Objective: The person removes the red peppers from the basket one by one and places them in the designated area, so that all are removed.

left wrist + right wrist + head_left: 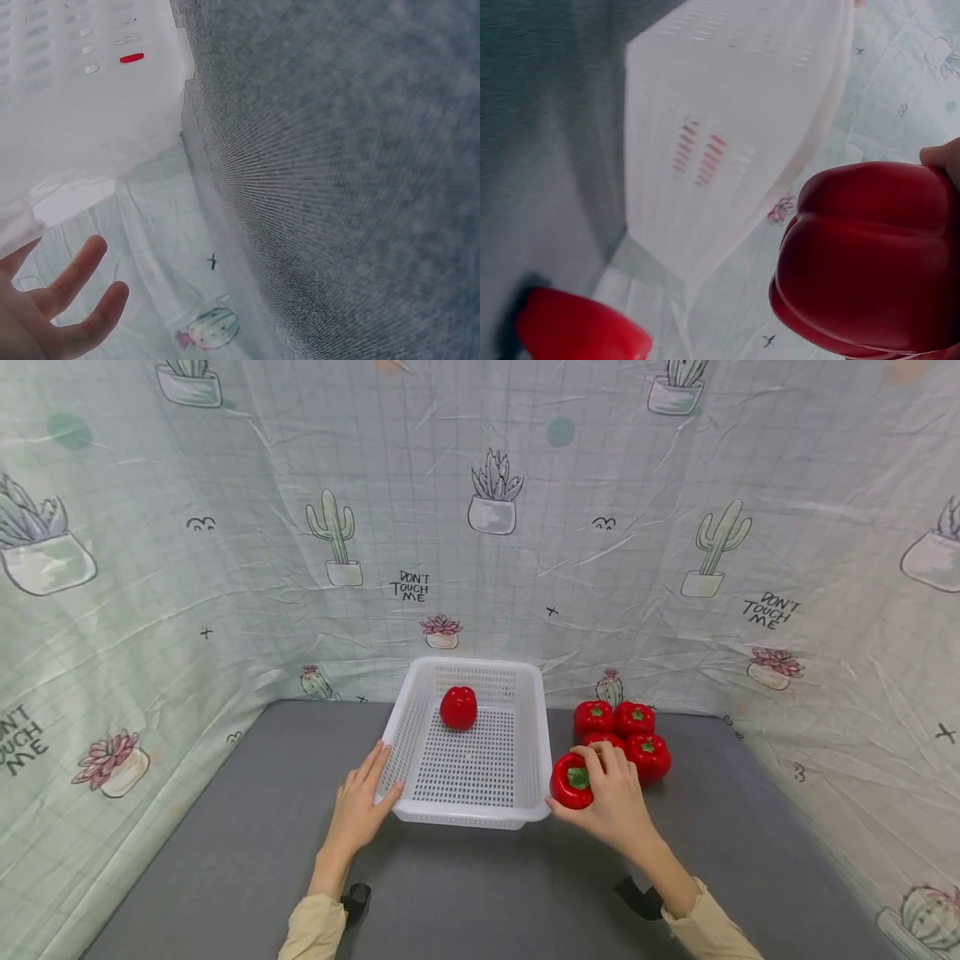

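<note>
My right hand (615, 797) grips a red bell pepper (567, 785) with a green stem, just outside the right rim of a white plastic basket (472, 816). In the right wrist view the held pepper (870, 262) is large and close, raised beside the basket's slotted side. My left hand (358, 810) rests on the basket's left rim near the front corner, its fingers spread. Another red pepper (458, 708) lies inside the basket toward the back left. In the left wrist view the left hand's fingers (79, 270) extend below the basket's rim.
Several red bell peppers (634, 718) stand grouped to the right of the basket, partly hidden behind the right hand. The grey table (480, 893) runs back to a hanging cloth (495, 585) printed with cacti, which encloses the back and sides.
</note>
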`<action>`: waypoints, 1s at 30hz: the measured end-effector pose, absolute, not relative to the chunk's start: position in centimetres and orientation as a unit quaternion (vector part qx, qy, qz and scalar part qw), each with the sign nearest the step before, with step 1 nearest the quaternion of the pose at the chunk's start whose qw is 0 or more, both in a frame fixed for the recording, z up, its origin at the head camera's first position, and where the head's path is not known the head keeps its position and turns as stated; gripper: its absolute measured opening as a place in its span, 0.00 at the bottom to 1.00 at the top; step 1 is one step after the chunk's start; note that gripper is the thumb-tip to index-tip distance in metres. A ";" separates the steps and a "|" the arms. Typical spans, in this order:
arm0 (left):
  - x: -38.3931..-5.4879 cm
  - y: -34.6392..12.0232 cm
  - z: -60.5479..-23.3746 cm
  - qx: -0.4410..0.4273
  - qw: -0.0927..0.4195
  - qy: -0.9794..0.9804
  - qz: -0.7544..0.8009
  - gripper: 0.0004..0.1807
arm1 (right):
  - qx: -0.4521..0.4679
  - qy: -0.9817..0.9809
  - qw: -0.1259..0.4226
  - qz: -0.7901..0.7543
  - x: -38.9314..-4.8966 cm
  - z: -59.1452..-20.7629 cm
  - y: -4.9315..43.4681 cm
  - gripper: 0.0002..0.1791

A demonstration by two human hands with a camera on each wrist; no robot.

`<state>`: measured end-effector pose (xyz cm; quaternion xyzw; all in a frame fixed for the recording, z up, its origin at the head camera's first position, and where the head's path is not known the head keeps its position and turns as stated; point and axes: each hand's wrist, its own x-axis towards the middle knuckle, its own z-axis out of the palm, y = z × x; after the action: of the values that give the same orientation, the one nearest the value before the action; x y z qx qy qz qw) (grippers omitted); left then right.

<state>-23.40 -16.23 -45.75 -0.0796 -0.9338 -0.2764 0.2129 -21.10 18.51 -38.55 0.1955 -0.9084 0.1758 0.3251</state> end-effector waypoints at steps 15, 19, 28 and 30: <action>-23.3 -16.4 -45.5 -0.082 0.204 -0.938 -0.267 0.34 | 0.169 -0.908 0.361 0.129 -21.1 -41.2 21.8 0.38; -23.3 -16.3 -45.3 -0.081 0.199 -0.942 -0.257 0.34 | 0.159 -0.917 0.348 0.114 -21.2 -41.9 22.4 0.39; -23.3 -16.4 -45.2 -0.080 0.185 -0.947 -0.250 0.34 | 0.144 -0.929 0.326 0.101 -21.8 -43.3 23.1 0.39; -23.3 -16.4 -45.2 -0.077 0.181 -0.948 -0.251 0.34 | 0.146 -0.930 0.322 0.103 -22.0 -43.5 23.2 0.39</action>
<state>-23.32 -16.39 -45.22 -0.0770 -0.9478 -0.2510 0.1810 -22.02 23.18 -43.53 0.1464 -0.9295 0.1027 0.3224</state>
